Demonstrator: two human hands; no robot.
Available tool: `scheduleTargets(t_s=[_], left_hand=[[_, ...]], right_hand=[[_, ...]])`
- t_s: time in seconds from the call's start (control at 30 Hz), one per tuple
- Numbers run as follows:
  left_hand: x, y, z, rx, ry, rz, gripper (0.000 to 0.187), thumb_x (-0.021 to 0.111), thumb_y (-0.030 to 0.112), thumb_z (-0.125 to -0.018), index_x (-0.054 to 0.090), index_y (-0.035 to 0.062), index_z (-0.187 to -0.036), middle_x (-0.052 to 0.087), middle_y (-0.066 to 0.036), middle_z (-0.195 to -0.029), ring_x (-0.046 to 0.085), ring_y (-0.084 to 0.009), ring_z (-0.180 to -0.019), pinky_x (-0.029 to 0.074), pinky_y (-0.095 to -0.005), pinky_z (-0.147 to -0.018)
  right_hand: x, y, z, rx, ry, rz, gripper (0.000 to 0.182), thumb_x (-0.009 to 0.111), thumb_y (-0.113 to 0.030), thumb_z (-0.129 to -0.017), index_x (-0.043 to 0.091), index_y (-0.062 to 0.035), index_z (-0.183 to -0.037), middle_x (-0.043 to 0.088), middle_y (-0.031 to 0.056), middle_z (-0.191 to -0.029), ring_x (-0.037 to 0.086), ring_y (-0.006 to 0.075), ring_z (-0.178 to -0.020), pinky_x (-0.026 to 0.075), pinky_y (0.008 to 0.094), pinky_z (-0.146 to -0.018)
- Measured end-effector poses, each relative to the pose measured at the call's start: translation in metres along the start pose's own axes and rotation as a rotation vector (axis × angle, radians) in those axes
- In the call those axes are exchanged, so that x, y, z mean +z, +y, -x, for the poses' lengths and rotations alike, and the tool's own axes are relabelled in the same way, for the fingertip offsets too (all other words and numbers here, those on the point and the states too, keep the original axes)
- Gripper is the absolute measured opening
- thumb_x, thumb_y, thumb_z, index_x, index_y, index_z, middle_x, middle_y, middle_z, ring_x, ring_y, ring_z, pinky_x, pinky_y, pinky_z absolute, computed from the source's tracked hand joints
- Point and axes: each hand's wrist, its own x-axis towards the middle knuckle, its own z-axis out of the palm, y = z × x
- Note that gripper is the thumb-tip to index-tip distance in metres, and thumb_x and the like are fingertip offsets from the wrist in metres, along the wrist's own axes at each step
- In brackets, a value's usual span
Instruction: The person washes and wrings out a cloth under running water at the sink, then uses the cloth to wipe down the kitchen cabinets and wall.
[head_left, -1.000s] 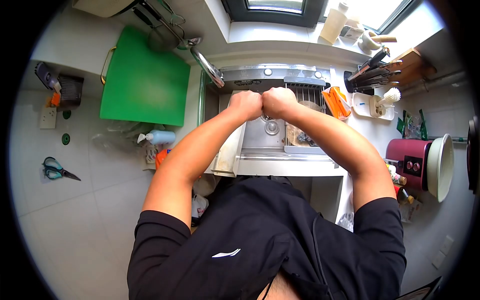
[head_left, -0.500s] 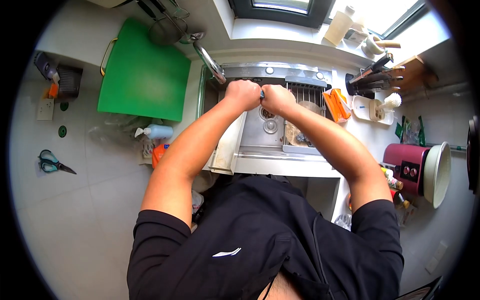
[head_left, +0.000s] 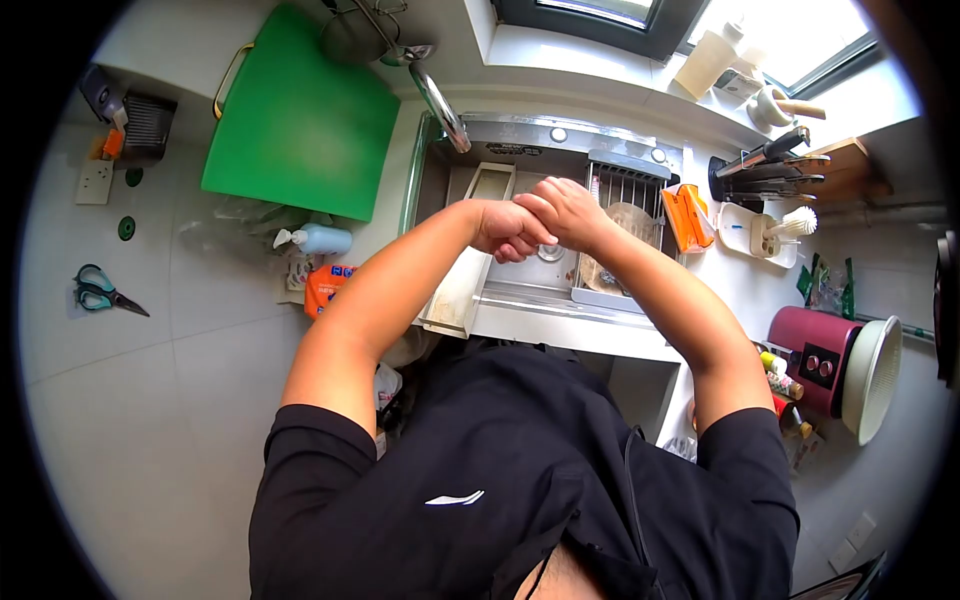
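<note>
My left hand (head_left: 508, 231) is over the sink (head_left: 515, 287), its fingers loosely bent and slightly apart, with nothing visible in them. Touching it from the right is my right hand (head_left: 567, 213), closed, its fingertips against the thumb side of my left hand; what it holds, if anything, is hidden. Below and left of the hands, a long pale tray (head_left: 462, 290) slants across the sink's left part. A metal rack (head_left: 625, 180) stands in the sink's right part, with a clear round item (head_left: 630, 225) in it.
The faucet (head_left: 438, 105) arches above the sink. At left are a green board (head_left: 305, 120), a blue bottle (head_left: 325, 239) and an orange pack (head_left: 325, 290). Right of the sink are an orange packet (head_left: 688, 218), a white brush (head_left: 797, 222) and a knife holder (head_left: 735, 180).
The two fists side by side have come down a little; my left hand has loosened and turned. The small blue item between them is out of sight. The view has shifted slightly.
</note>
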Motion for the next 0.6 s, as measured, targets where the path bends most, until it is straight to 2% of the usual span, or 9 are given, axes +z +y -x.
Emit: scheduleTargets(t_s=[0.03, 0.07, 0.2, 0.23, 0.27, 0.3, 0.37, 0.4, 0.6], left_hand=[[0.001, -0.001, -0.002, -0.001, 0.000, 0.000, 0.046, 0.063, 0.031, -0.100, 0.036, 0.0228, -0.065, 0.028, 0.008, -0.056, 0.032, -0.0087, -0.047, 0.025, -0.0270, -0.047], [0.003, 0.000, -0.003, 0.032, 0.097, 0.008, 0.046, 0.064, 0.029, -0.099, 0.035, 0.0229, -0.065, 0.028, 0.008, -0.056, 0.031, -0.0085, -0.046, 0.025, -0.0272, -0.047], [-0.006, -0.001, -0.021, 0.109, 0.456, -0.194, 0.034, 0.071, 0.024, -0.090, 0.047, 0.0169, -0.067, 0.037, 0.003, -0.055, 0.036, -0.0127, -0.044, 0.028, -0.0304, -0.044], [-0.008, -0.002, -0.026, 0.164, 0.626, -0.380, 0.030, 0.073, 0.025, -0.088, 0.053, 0.0139, -0.069, 0.041, 0.001, -0.055, 0.039, -0.0147, -0.044, 0.030, -0.0317, -0.044], [-0.016, 0.000, -0.031, 0.142, 0.705, -0.544, 0.025, 0.073, 0.029, -0.084, 0.069, 0.0037, -0.082, 0.064, -0.012, -0.067, 0.062, -0.0265, -0.055, 0.048, -0.0396, -0.052], [-0.015, -0.001, -0.034, 0.141, 0.705, -0.541, 0.025, 0.073, 0.029, -0.084, 0.069, 0.0037, -0.082, 0.064, -0.012, -0.067, 0.062, -0.0265, -0.055, 0.048, -0.0396, -0.052], [-0.012, -0.006, -0.039, 0.231, 1.194, -1.031, 0.032, 0.070, 0.032, -0.085, 0.076, 0.0020, -0.094, 0.077, -0.019, -0.094, 0.075, -0.0341, -0.084, 0.059, -0.0445, -0.072], [0.015, 0.009, -0.015, 0.115, 1.220, -1.042, 0.039, 0.060, 0.037, -0.089, 0.078, 0.0054, -0.101, 0.076, -0.022, -0.106, 0.073, -0.0386, -0.103, 0.059, -0.0468, -0.089], [0.026, 0.020, 0.004, 0.087, 1.248, -1.238, 0.030, 0.062, 0.033, -0.086, 0.080, 0.0087, -0.090, 0.078, -0.018, -0.098, 0.075, -0.0364, -0.095, 0.061, -0.0467, -0.082]], right_hand=[[0.003, 0.002, -0.003, 0.004, -0.070, -0.005, 0.030, 0.065, -0.020, -0.085, 0.065, -0.0134, -0.114, 0.069, 0.0064, -0.113, 0.070, 0.0229, -0.104, 0.057, 0.0366, -0.081], [0.008, 0.005, -0.008, -0.004, -0.013, 0.118, 0.013, 0.065, -0.022, -0.085, 0.065, -0.0145, -0.096, 0.071, 0.0035, -0.090, 0.075, 0.0221, -0.084, 0.057, 0.0353, -0.064], [-0.002, 0.006, -0.024, 0.109, -0.286, 0.251, 0.010, 0.066, -0.019, -0.084, 0.071, -0.0144, -0.076, 0.071, 0.0061, -0.066, 0.075, 0.0276, -0.064, 0.057, 0.0403, -0.054], [-0.004, 0.007, -0.028, 0.109, -0.285, 0.252, 0.010, 0.066, -0.019, -0.084, 0.071, -0.0144, -0.076, 0.071, 0.0061, -0.066, 0.075, 0.0276, -0.064, 0.057, 0.0403, -0.054], [-0.007, 0.008, -0.033, 0.164, -0.370, 0.248, 0.011, 0.066, -0.019, -0.083, 0.073, -0.0142, -0.075, 0.073, 0.0079, -0.069, 0.076, 0.0278, -0.067, 0.058, 0.0409, -0.056], [-0.009, 0.008, -0.037, 0.217, -0.456, 0.243, 0.013, 0.067, -0.019, -0.082, 0.074, -0.0139, -0.074, 0.075, 0.0097, -0.073, 0.076, 0.0280, -0.069, 0.060, 0.0415, -0.058], [-0.012, 0.006, -0.044, 0.279, -0.511, 0.228, 0.014, 0.067, -0.019, -0.081, 0.077, -0.0141, -0.073, 0.077, 0.0117, -0.077, 0.077, 0.0295, -0.072, 0.061, 0.0427, -0.062], [-0.015, 0.005, -0.045, 0.311, -0.521, 0.214, 0.014, 0.067, -0.018, -0.081, 0.078, -0.0141, -0.074, 0.077, 0.0117, -0.078, 0.077, 0.0302, -0.072, 0.061, 0.0431, -0.063], [-0.029, -0.001, -0.051, 0.417, -0.541, 0.166, 0.013, 0.066, -0.016, -0.080, 0.078, -0.0119, -0.076, 0.076, 0.0142, -0.079, 0.076, 0.0340, -0.076, 0.062, 0.0451, -0.067]])
